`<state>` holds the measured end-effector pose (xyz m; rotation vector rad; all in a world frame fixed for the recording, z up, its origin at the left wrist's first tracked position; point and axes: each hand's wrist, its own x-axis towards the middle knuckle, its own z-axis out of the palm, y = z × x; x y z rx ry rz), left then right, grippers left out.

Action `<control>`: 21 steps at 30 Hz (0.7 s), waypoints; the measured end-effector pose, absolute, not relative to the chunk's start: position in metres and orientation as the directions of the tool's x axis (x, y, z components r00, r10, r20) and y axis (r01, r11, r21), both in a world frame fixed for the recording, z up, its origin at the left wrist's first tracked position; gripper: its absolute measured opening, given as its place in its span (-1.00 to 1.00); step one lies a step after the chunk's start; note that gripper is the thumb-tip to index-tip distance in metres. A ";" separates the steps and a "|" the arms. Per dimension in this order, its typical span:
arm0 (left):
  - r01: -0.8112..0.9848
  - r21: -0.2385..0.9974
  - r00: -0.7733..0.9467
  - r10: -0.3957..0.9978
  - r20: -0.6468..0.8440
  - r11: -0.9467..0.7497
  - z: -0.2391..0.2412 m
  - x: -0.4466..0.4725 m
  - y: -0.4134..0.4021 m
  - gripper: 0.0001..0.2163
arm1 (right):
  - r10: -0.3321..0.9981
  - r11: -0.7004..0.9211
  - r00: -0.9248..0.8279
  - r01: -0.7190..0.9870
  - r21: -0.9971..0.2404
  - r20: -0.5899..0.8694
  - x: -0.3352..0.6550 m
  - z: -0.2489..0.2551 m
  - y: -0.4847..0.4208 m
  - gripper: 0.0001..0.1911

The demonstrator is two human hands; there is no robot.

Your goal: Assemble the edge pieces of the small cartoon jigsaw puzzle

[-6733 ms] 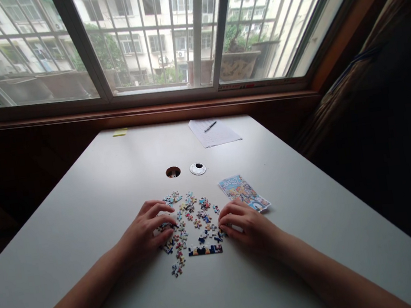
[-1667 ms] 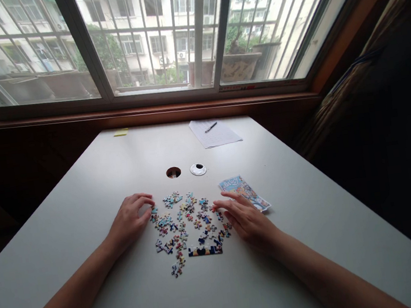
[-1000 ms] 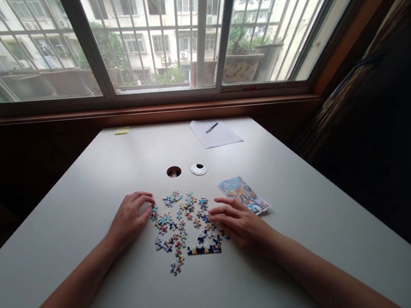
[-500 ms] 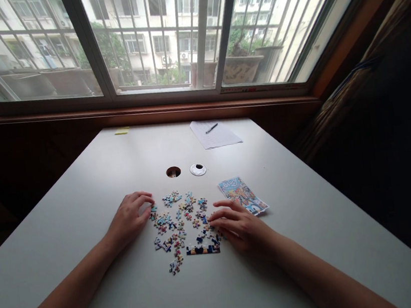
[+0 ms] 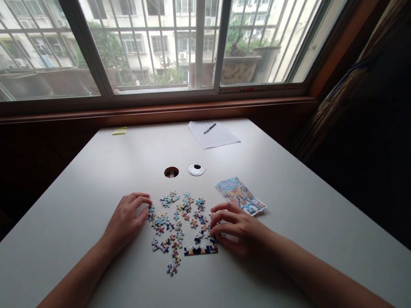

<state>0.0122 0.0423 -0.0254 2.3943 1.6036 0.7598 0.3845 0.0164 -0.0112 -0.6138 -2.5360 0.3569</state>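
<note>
Several small colourful loose puzzle pieces lie scattered on the white table. Below them sits a short joined strip of dark-blue pieces. My left hand rests on the table at the left edge of the scatter, fingers loosely bent and apart, tips beside the nearest pieces, holding nothing. My right hand is curled at the right end of the strip. Its fingertips are pinched on a small piece just above that end.
A printed picture card lies just beyond my right hand. Farther back are a round cable hole, its white cap, a sheet of paper with a pen, and a yellow note. Windows stand behind.
My right hand has drawn back from the upper right pieces toward me and curled its fingers at the strip's right end. My left hand has stayed at the left edge.
</note>
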 end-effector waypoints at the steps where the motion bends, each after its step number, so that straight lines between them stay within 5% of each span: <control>1: 0.818 0.400 0.296 0.899 0.322 -0.412 -0.026 0.012 0.042 -0.82 | 0.489 0.863 -0.770 0.358 -0.357 0.410 0.385 -0.011 0.016 -0.78; 21: 0.718 0.264 0.447 0.717 0.535 -0.644 -0.019 0.021 0.034 -0.84 | 0.501 0.863 -0.740 0.391 -0.319 0.449 0.382 -0.013 0.019 -0.86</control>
